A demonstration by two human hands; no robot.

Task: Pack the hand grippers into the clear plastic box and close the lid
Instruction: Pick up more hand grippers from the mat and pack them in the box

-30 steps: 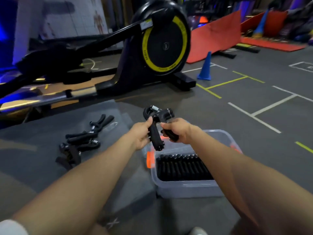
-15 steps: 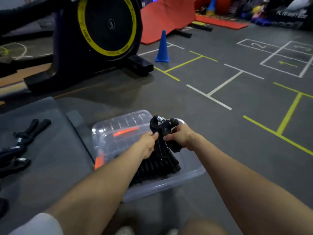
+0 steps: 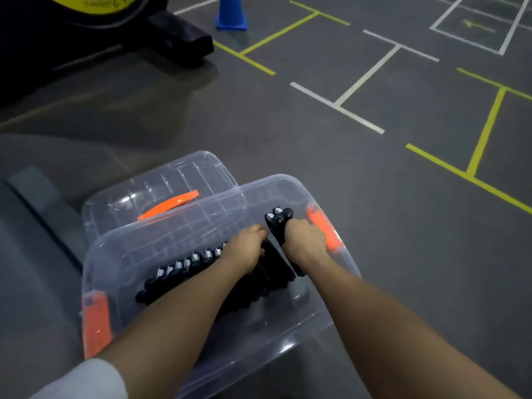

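Observation:
The clear plastic box (image 3: 290,329) with orange latches sits on the floor below me. A row of several black hand grippers (image 3: 184,269) with steel springs lies packed inside it. Both hands are down in the box at the right end of the row. My left hand (image 3: 246,249) and my right hand (image 3: 305,240) each grip one handle of a black hand gripper (image 3: 277,223), whose spring end points away from me. Its handles are partly hidden by my fingers. The clear lid (image 3: 161,191) with an orange handle lies behind the box, partly under its far rim.
A black and yellow exercise machine (image 3: 86,27) stands at the top left with its foot on the floor. A blue cone (image 3: 231,12) stands beyond it. A grey mat (image 3: 31,254) lies left of the box. White and yellow lines mark the floor to the right.
Both hands have lowered the hand gripper from above the box down into it at the right end of the row. My view has tilted down and closer to the box.

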